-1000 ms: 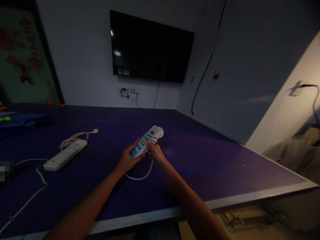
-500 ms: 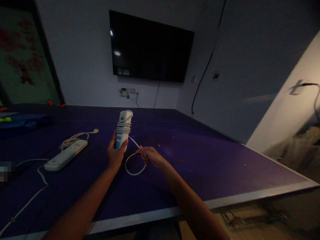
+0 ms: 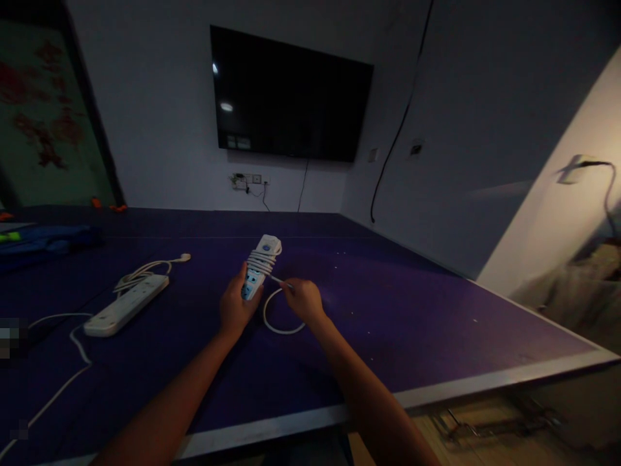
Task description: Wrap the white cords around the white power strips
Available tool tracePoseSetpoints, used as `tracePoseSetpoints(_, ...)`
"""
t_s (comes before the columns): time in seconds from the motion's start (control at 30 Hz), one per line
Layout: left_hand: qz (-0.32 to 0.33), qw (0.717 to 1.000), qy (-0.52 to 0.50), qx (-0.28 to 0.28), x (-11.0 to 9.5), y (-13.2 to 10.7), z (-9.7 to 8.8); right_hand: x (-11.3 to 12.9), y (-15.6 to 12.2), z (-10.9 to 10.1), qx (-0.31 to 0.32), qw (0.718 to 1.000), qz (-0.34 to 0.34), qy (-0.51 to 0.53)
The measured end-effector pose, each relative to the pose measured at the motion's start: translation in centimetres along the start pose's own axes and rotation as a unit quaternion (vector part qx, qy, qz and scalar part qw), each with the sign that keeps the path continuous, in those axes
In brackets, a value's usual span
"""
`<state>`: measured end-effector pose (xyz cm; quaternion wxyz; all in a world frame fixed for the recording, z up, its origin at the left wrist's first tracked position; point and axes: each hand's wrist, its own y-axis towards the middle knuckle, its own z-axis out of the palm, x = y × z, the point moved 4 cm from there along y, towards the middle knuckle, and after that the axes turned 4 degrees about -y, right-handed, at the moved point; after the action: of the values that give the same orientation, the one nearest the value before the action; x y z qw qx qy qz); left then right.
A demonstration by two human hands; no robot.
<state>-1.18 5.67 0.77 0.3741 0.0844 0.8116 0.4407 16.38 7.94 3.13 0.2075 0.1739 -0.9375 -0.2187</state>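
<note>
A white power strip (image 3: 255,278) with blue socket faces is held tilted above the purple table by my left hand (image 3: 237,305), whose fingers close round its lower end. Several turns of white cord (image 3: 262,260) wrap round its upper half. My right hand (image 3: 301,299) pinches the cord just right of the strip, and a loose loop (image 3: 284,331) of it hangs below the fingers. The plug end of this cord cannot be made out.
Another white power strip (image 3: 129,305) lies on the purple table (image 3: 417,323) to the left, its cord bunched behind it beside a plug (image 3: 185,257). Blue cloth (image 3: 53,241) lies at the far left. A television (image 3: 291,97) hangs on the wall.
My left hand has shifted right and tilted the power strip to the right and lower. My right hand has moved slightly right with the cord, and the loop moved along.
</note>
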Motion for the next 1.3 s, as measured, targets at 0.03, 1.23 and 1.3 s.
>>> tracePoseSetpoints(0.03, 0.008, 1.000, 0.016, 0.000, -0.1, -0.1, 0.0, 0.3, -0.1, 0.0, 0.006, 1.000, -0.007, -0.020)
tracePoseSetpoints(1.23, 0.155, 0.965, 0.192, 0.088, -1.6, -0.2, 0.6, 0.1, -0.9, 2.2, 0.096, 0.737, 0.270, 0.612)
tracePoseSetpoints(1.3, 0.175, 0.958, 0.212, 0.084, -1.9, -0.2, 0.5, 0.1, -0.9, 2.1, 0.090, 0.725, 0.278, 0.624)
